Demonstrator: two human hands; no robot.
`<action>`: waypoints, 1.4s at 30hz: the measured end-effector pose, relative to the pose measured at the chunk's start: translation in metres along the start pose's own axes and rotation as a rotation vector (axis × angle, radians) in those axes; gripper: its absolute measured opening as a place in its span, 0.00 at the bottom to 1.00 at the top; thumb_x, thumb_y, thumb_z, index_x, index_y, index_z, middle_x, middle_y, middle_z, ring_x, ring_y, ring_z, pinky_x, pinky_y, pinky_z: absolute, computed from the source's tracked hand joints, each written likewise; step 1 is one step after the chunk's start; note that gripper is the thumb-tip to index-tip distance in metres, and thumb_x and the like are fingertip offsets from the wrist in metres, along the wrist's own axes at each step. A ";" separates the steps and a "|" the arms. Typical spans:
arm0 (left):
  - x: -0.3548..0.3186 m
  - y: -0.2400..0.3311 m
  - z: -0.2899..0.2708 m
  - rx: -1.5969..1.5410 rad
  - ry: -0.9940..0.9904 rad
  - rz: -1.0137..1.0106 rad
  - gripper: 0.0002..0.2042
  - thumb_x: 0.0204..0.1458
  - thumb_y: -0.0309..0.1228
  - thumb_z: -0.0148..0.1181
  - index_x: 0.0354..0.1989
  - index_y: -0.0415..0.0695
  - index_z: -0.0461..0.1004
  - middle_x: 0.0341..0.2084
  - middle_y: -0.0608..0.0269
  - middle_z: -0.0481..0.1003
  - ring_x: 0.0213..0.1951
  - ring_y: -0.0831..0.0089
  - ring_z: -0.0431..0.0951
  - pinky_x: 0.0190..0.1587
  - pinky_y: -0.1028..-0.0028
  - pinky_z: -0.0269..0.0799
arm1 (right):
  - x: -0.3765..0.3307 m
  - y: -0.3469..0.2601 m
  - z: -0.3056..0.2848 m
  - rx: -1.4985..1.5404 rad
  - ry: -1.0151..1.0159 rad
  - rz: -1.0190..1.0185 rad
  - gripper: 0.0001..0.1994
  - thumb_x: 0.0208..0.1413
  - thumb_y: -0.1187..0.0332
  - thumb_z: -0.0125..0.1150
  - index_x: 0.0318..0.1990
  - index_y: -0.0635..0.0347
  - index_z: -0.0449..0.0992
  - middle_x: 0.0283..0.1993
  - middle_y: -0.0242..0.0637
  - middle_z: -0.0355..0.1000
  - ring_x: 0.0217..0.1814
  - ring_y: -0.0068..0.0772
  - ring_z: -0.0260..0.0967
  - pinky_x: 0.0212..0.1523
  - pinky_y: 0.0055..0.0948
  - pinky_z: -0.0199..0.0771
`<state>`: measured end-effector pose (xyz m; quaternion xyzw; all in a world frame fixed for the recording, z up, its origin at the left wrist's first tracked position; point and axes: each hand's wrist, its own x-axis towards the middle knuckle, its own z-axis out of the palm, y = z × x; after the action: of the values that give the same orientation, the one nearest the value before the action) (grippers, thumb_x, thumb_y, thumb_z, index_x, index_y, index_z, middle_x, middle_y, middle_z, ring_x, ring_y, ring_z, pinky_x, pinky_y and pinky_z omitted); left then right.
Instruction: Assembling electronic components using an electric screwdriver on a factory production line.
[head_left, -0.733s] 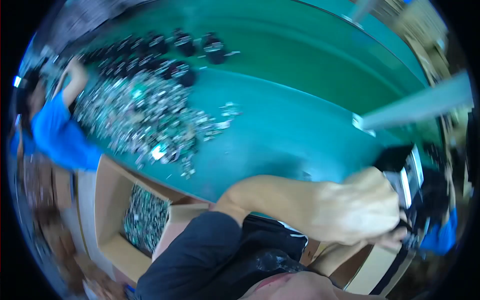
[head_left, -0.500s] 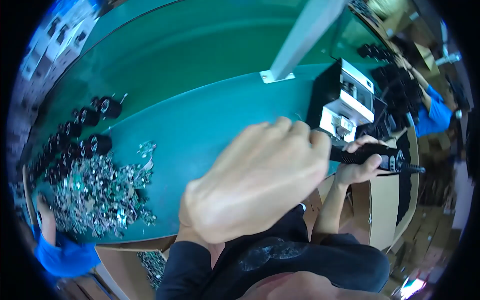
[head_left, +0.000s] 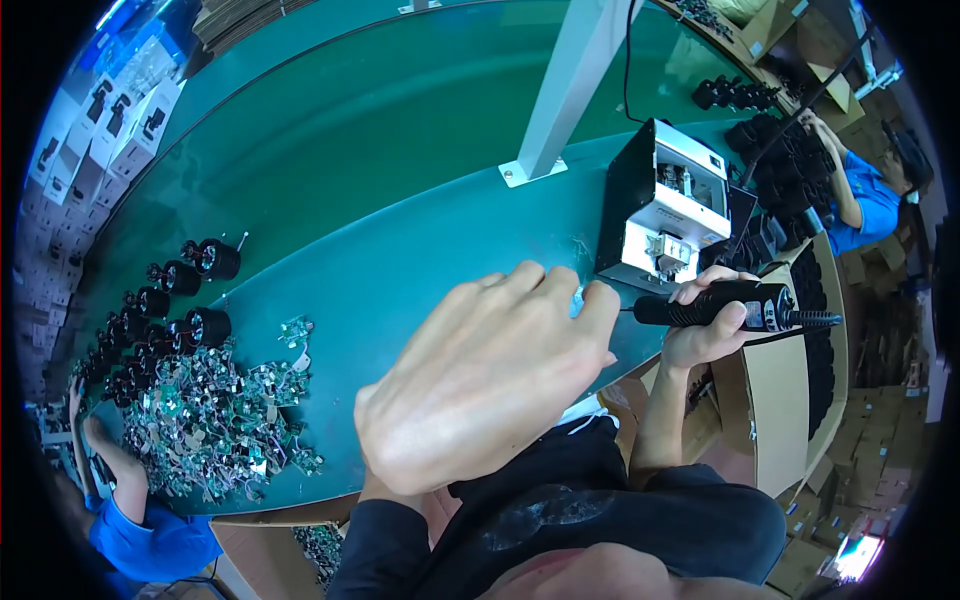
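My left hand (head_left: 490,375) is in the middle, back upward and fingers curled. Whatever it grips is hidden beneath, apart from a small pale bluish bit showing between the fingers. My right hand (head_left: 705,335) is wrapped round a black electric screwdriver (head_left: 755,305). The tool lies nearly level, its thin bit pointing left at my left hand's fingers and its coiled cord end to the right. Just beyond the screwdriver stands a black and white screw feeder (head_left: 640,225) with an open front.
A heap of small circuit boards (head_left: 205,415) covers the green bench's left part, with black cylindrical housings (head_left: 215,260) behind it. A grey post (head_left: 560,110) rises from the bench. Cardboard boxes (head_left: 775,400) stand at right. Blue-sleeved people work at far left (head_left: 150,535) and right (head_left: 865,205).
The whole view has shifted a little and is sharper. A small gap has opened between my left hand and the screwdriver's nose, so the bit now shows. Both hands keep their grip.
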<state>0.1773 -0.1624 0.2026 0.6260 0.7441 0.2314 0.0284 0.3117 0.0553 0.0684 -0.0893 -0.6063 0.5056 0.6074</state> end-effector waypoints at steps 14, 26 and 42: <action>-0.002 0.003 -0.005 -0.014 -0.162 0.055 0.09 0.51 0.29 0.58 0.33 0.36 0.68 0.27 0.53 0.72 0.31 0.61 0.73 0.33 0.68 0.70 | 0.002 -0.004 0.002 -0.025 0.043 0.032 0.22 0.61 0.47 0.51 0.39 0.61 0.65 0.26 0.36 0.71 0.16 0.21 0.63 0.19 0.17 0.65; -0.007 0.002 -0.004 -0.075 -0.088 0.112 0.07 0.46 0.24 0.57 0.31 0.35 0.68 0.25 0.52 0.72 0.30 0.61 0.73 0.33 0.68 0.71 | 0.000 0.005 -0.008 -0.043 -0.013 0.019 0.22 0.62 0.48 0.49 0.42 0.61 0.63 0.28 0.36 0.71 0.17 0.21 0.63 0.20 0.17 0.65; -0.009 0.001 0.003 -0.025 0.032 0.147 0.05 0.45 0.24 0.57 0.30 0.36 0.70 0.24 0.53 0.73 0.28 0.64 0.72 0.30 0.71 0.68 | 0.000 0.002 -0.003 -0.130 0.019 0.044 0.22 0.64 0.48 0.47 0.43 0.61 0.63 0.30 0.36 0.71 0.19 0.21 0.63 0.25 0.18 0.66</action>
<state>0.1815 -0.1701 0.1984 0.6749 0.6935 0.2520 0.0075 0.3127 0.0576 0.0659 -0.1468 -0.6298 0.4774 0.5949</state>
